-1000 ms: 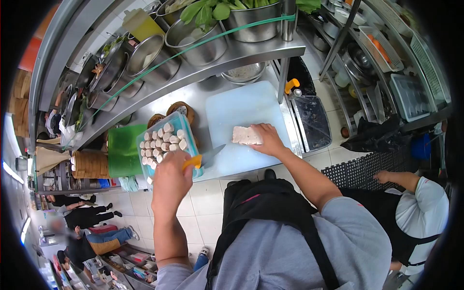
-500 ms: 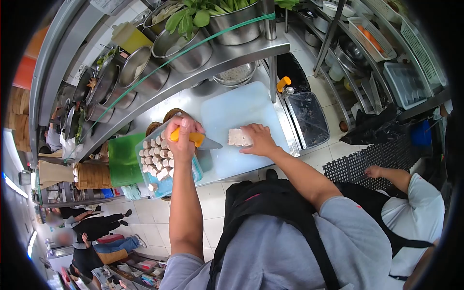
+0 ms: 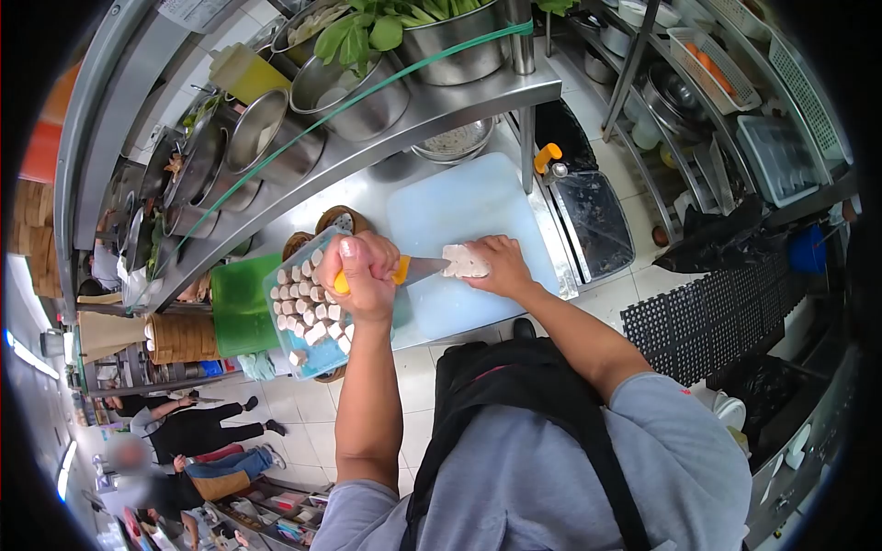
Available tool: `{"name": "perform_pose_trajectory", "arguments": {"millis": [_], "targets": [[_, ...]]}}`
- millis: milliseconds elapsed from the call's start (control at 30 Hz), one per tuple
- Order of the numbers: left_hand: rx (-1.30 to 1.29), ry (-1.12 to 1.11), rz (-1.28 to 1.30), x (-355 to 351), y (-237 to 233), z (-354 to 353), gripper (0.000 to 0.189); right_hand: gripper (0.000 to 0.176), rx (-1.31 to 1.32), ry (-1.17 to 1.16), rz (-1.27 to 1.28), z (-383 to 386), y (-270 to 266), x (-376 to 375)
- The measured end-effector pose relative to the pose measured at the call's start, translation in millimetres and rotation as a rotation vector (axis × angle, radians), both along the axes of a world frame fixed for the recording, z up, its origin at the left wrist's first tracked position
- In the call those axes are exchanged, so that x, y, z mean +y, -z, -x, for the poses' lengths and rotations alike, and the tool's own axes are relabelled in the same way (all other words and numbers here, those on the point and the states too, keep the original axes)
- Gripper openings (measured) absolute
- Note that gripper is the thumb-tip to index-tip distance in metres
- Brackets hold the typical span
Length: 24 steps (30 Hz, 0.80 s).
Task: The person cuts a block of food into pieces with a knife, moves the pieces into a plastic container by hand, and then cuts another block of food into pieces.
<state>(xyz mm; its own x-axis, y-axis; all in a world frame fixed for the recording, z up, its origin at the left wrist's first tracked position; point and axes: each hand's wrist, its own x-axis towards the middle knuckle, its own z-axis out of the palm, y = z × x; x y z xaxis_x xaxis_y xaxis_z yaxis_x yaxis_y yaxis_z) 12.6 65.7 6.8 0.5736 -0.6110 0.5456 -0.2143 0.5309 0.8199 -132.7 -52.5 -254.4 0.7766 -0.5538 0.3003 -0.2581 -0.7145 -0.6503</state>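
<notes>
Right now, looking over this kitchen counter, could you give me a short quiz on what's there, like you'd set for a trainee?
1. Multiple choice: What does the left hand grip?
A) a ladle
B) a yellow-handled knife
C) a pair of tongs

2. True or false: The right hand holds down a white block on the cutting board.

3. Fill in the gap: The leafy greens sit in a metal pot on the ______ above the counter.

Key: 1 B; 2 true; 3 shelf.
</notes>
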Motion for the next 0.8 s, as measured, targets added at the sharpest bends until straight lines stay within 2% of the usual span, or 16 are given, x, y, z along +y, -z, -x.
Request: {"name": "perform_pose_trajectory", "arguments": {"millis": [167,233,800], "targets": [[0.075,-0.001,0.052,-1.8,-3.8,-0.1,0.041,0.069,-0.007,-0.002,-0.012,0.4,-1.2,-0.4],[0.018,-0.002,0.027,-2.2,-1.5,-0.8,0.036,0.069,-0.001,0.002,-0.01,-0.4,0.2,0.0],[0.021,-0.056,-0.007,-6.3,0.7,0.2,0.035,0.07,0.032,0.005,-0.019,0.3,-2.5,0.4]]}}
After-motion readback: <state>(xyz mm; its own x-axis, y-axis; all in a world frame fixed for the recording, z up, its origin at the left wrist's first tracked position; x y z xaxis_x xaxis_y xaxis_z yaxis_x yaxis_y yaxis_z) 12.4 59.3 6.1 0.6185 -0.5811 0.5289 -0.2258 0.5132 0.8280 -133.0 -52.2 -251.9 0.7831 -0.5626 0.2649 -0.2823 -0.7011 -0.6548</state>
